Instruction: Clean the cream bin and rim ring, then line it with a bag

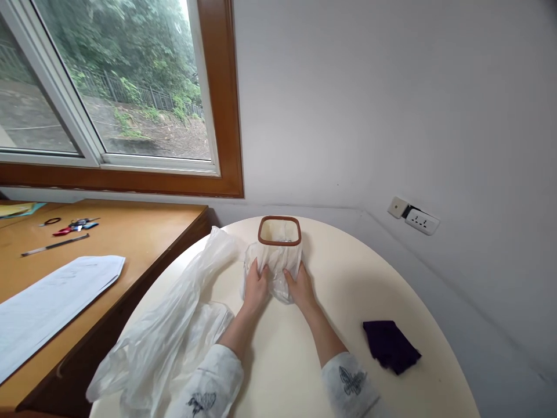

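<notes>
Near the far edge of the round table stands a small trash bin (279,243) with a brown rounded-rectangular rim and a cream inside. A translucent white plastic bag (278,284) covers its outside below the rim and bunches at the front. My left hand (256,285) grips the bag at the bin's left front, thumb toward the middle. At the right front, my right hand (301,287) holds the bag the same way. Some fingertips are hidden behind the bag and bin. Part of the inside shows crumpled pale film.
A large crumpled plastic bag (174,325) spreads over the left of the cream table (287,377). To the right lies a dark purple cloth (391,345). A wooden desk (143,226) on the left bears papers (61,296), a pen (55,245) and keys (80,223). A wall socket (422,221) is at right.
</notes>
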`<control>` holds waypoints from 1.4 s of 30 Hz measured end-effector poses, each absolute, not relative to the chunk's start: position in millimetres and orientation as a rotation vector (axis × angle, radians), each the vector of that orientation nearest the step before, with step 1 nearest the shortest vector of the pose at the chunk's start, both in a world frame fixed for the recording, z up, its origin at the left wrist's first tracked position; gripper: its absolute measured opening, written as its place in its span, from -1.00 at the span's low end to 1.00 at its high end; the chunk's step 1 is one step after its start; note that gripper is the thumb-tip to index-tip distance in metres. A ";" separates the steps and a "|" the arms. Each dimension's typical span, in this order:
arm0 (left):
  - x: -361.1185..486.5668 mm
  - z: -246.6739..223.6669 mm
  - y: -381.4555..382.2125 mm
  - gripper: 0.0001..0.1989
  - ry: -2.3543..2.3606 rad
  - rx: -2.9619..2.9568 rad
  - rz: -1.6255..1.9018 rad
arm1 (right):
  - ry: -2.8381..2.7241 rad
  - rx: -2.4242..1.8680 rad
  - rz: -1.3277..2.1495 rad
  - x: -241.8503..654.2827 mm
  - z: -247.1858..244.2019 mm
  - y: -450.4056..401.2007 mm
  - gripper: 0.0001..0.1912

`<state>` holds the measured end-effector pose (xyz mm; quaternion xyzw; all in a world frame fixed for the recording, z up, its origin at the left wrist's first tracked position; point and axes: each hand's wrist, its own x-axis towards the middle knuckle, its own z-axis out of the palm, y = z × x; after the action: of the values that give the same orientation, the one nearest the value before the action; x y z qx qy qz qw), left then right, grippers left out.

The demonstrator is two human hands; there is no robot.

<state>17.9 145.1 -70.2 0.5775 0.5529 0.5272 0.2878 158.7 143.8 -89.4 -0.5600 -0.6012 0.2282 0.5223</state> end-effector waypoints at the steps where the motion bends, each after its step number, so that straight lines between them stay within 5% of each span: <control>1: 17.6 -70.0 146.6 -0.60 1.480 1.545 1.415 | -1.444 -1.337 0.544 158.6 -89.1 145.4 -0.45; 19: 18.8 -60.9 108.3 -0.73 1.541 1.717 1.749 | -1.444 -1.349 0.421 170.7 -80.1 101.5 -0.42; 25: 25.2 -60.4 68.6 -0.86 1.439 1.787 1.501 | -1.604 -1.457 0.161 208.3 -76.1 39.7 -0.65; 35: 3.8 -49.2 -3.0 -0.78 1.333 1.791 1.046 | -1.516 -2.150 -0.073 298.2 -88.9 -47.8 -0.56; 42: -32.2 -41.2 -17.3 -0.71 1.443 1.645 1.152 | -1.872 -2.015 -0.155 256.9 -91.0 -56.7 -0.57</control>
<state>-32.2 -17.3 -41.2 0.6284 0.5512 0.4401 0.3282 256.9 -56.7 -91.0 -0.7178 -0.6668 -0.0553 0.1924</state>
